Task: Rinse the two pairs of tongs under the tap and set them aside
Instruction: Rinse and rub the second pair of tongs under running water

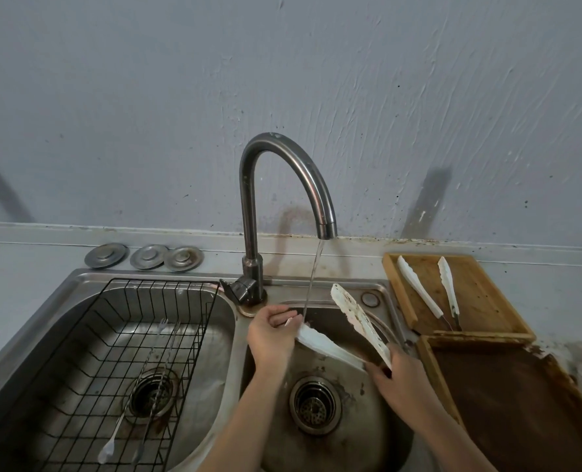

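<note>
A curved steel tap (284, 185) runs a thin stream of water (311, 284) into the right sink basin (357, 424). One pair of white tongs (357, 320), stained with brown, is spread open over that basin. My right hand (402, 379) grips its hinge end. My left hand (271, 332) pinches the tip of its lower arm, right under the stream. The upper arm points up and back toward the tap. A second pair of white tongs (431, 289) lies spread on a wooden tray (480, 301) to the right of the sink.
The left basin (197, 301) holds a black wire rack (112, 362) with a fork and long spoons in it. Three metal lids (143, 256) lie behind it on the counter. A darker wooden tray (521, 403) sits at the near right.
</note>
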`<state>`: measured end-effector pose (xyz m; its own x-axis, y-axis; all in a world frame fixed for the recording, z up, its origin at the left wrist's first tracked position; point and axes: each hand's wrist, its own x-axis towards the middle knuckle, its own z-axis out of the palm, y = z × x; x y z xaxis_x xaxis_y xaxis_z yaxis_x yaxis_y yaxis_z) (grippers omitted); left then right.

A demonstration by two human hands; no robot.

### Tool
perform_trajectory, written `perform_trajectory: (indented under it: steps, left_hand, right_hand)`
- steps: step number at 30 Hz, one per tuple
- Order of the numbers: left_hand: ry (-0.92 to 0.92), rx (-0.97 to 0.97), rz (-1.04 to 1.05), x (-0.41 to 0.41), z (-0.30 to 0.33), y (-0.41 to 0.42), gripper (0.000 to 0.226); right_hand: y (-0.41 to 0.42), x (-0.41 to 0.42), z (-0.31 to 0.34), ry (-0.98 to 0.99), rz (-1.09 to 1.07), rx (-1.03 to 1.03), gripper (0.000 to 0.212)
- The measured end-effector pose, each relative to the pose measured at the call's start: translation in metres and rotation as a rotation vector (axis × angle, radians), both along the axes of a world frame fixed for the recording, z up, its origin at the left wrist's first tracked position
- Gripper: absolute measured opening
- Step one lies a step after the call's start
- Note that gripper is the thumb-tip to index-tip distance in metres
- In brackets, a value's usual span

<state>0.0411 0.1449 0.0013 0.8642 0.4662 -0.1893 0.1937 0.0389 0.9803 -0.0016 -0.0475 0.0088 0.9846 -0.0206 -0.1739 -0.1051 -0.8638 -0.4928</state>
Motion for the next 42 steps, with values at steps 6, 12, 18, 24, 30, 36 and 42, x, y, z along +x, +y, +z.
perform_trajectory:
  steps: [6, 12, 18, 24, 30, 36, 42]
  left_hand:
    - [0.002, 0.396, -0.212, -0.002, 0.002, 0.003, 0.023]
    - [-0.053, -0.519, -0.262, -0.010, 0.011, 0.008, 0.025]
    - [-0.001, -0.557, -0.127, -0.011, 0.011, 0.012, 0.024]
    - [0.049, 0.132, -0.223, -0.010, 0.002, 0.001, 0.045]
    - [-0.010, -0.219, -0.126, -0.008, 0.004, 0.002, 0.021]
    - [0.008, -0.196, -0.218, -0.012, 0.004, -0.002, 0.024]
    - [-0.022, -0.391, -0.045, -0.012, 0.008, -0.010, 0.021]
  right_hand:
    - [-0.006, 0.003, 0.002, -0.050, 0.047, -0.081, 0.015]
    - [0.005, 0.008, 0.008, -0.184, 0.109, -0.267, 0.020]
    - [0.008, 0.014, 0.007, -0.195, 0.222, -0.195, 0.027]
    - [0.006, 0.012, 0.015, -0.189, 0.209, -0.109, 0.021]
    - [0.002, 0.011, 0.021, -0.184, 0.238, -0.108, 0.020]
    - [-0.001, 0.008, 0.020, -0.141, 0.229, -0.055, 0.023]
    - [0.005, 0.006, 0.024, -0.161, 0.217, -0.073, 0.031]
